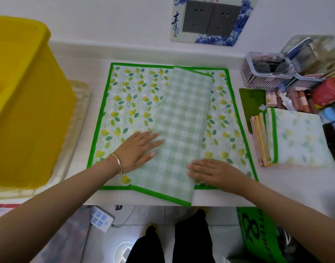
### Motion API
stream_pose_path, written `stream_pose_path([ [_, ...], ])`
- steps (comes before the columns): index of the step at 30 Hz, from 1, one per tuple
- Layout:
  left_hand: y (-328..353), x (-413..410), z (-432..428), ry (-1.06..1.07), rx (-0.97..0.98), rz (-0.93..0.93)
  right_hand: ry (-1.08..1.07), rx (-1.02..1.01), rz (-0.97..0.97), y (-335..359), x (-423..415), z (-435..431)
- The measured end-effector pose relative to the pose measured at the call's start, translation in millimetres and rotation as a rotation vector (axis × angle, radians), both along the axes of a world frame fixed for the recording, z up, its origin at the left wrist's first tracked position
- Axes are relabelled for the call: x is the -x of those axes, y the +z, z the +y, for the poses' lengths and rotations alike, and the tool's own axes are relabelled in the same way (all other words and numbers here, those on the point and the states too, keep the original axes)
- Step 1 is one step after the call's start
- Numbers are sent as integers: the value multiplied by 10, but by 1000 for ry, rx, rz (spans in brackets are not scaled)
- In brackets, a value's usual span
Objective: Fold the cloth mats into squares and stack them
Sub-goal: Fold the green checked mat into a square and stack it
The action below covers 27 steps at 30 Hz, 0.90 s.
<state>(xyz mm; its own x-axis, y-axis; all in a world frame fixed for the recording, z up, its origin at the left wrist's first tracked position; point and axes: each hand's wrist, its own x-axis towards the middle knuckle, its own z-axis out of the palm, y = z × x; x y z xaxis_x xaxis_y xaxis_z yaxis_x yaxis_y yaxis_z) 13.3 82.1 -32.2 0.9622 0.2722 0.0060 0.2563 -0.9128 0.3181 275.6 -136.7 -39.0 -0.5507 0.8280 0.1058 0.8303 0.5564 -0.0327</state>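
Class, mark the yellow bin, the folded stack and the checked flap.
yellow bin (pixel 30 111): head view, its side wall.
folded stack (pixel 299 137): head view, top mat's face.
checked flap (pixel 182 114): head view, flap's middle.

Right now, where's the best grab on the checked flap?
Checked flap: pinch its near right corner from the front. That green-bound corner reaches the table edge, so fingers likely slip under; elsewhere it lies flat, left hand on it, right hand at its edge.

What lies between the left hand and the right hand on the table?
In the head view, only the folded-over checked flap of the cloth mat lies between the left hand and the right hand.
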Motion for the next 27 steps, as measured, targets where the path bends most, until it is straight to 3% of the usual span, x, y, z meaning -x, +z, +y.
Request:
stream_pose_path([
  [3,-116,173,45,-96,-38,152,21,-46,3,-19,99,-12],
  [9,-124,212,62,-62,4,191,-79,-56,56,-31,248,84],
  [15,-38,205,49,41,280,70,-408,66,366,-1,333,44],
  [22,-140,235,104,181,438,-94,-931,176,767,188,498,179],
  [27,-145,184,81,247,400,-117,-1059,160,1001,162,509,356],
])
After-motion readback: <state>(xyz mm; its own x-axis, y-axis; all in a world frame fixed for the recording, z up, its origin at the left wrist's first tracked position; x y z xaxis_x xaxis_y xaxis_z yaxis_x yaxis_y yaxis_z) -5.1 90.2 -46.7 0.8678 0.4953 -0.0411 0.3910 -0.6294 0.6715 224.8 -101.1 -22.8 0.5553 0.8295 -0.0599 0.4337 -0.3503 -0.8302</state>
